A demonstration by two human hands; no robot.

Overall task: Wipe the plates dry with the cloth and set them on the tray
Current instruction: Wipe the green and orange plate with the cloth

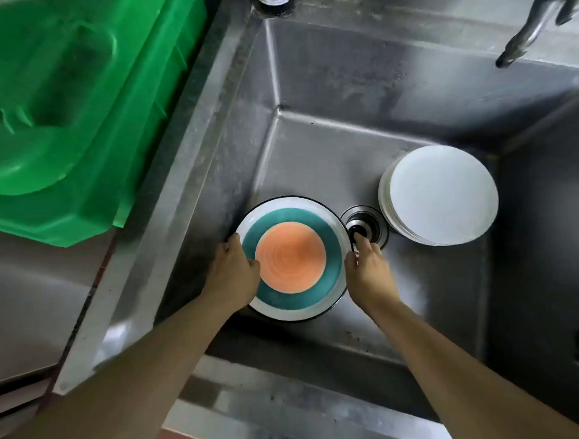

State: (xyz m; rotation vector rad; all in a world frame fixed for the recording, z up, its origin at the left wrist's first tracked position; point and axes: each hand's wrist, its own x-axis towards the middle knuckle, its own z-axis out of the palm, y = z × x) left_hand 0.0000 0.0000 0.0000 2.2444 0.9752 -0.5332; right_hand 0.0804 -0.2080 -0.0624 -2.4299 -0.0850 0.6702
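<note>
two hands reach down into one steel sink (311,150). at lower centre of the frame lies one plate (292,257) with an orange middle, a teal ring and a dark rim. the left hand (232,273) holds its left edge in a curled grip; the right hand (365,269) grips its right edge. one stack of white plates (441,194) sits at centre right, beside one drain (366,226). one green tray (54,108) fills the upper left.

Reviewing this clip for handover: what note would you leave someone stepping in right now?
Left hand grips the left rim of the coloured plate; right hand grips its right rim. The plate sits low in the sink, beside the drain. A stack of white plates waits on the right. Green tray is on the counter to the left. No cloth in view. Nothing is on the tray; all wiping remains.
</note>
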